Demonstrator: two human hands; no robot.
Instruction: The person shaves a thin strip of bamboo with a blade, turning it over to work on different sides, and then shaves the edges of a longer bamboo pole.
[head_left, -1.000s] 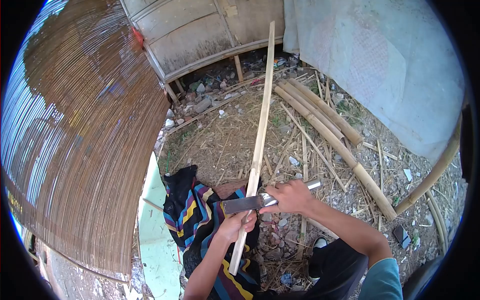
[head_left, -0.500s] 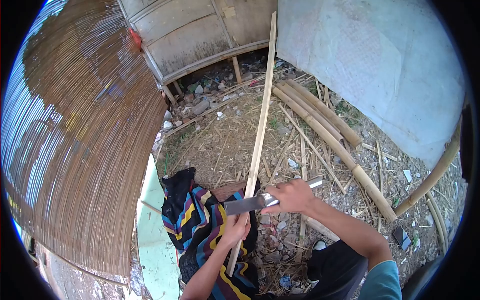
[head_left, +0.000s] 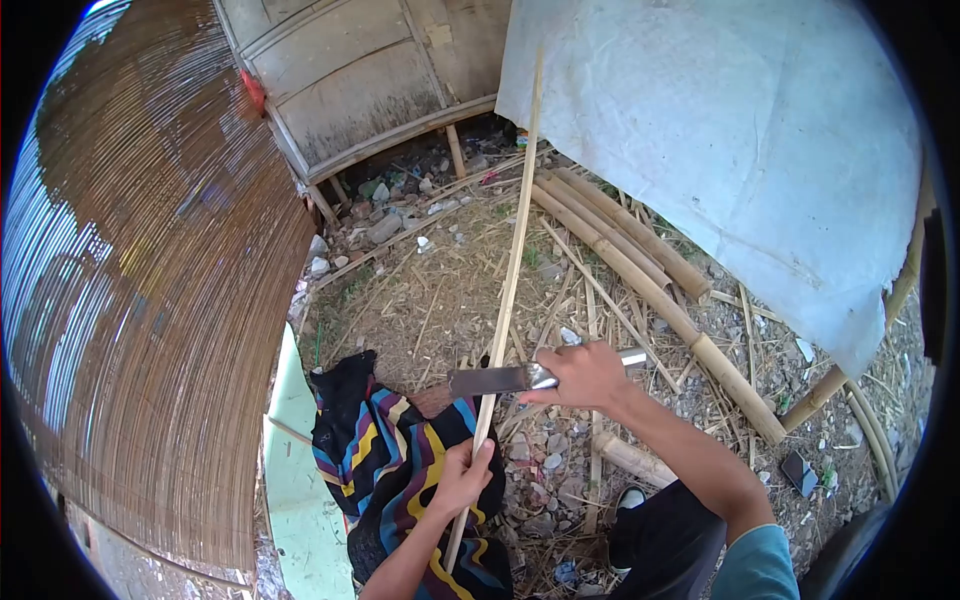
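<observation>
My left hand (head_left: 463,480) is closed around a pale strip (head_left: 511,290), which runs from 6 o'clock up to 12 o'clock, its lower part over a striped cloth (head_left: 400,455). My right hand (head_left: 585,375) grasps a knife (head_left: 475,382), its blade pointing to 9 o'clock across the strip; I can't tell whether they touch. 3 bamboo poles (head_left: 735,383) stretch from 1 to 4 o'clock.

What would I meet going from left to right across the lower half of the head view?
Slatted screen → pale green board → striped cloth → right hand → small dark flat object.
</observation>
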